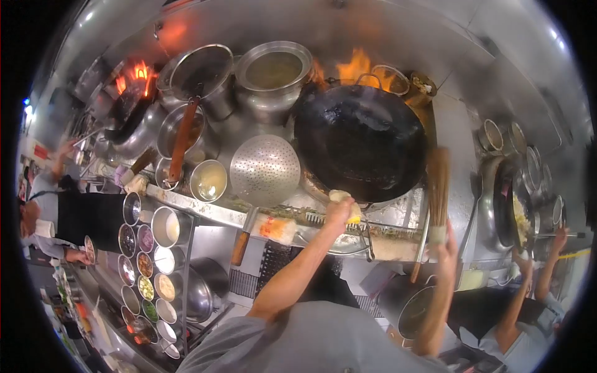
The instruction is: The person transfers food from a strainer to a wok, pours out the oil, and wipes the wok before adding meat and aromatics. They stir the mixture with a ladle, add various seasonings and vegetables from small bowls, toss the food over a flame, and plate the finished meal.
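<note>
A large black wok (359,143) sits tilted over the burner, with flames behind its far edge. My left hand (339,214) is closed on a pale folded cloth at the wok's near rim. In my right hand (443,248) is the lower end of a bamboo brush (438,186), held upright to the right of the wok, its bristles pointing away from me. A round perforated strainer (265,170) lies left of the wok. The brush and right hand are slightly blurred.
Behind the strainer stand a metal pot (273,102) and other pots. Ingredient bowls (165,227) fill a rack at lower left. A cleaver-like tool with a wooden handle (240,247) rests on the stove's front edge. Co-workers stand at far left and right, one near another wok (495,202).
</note>
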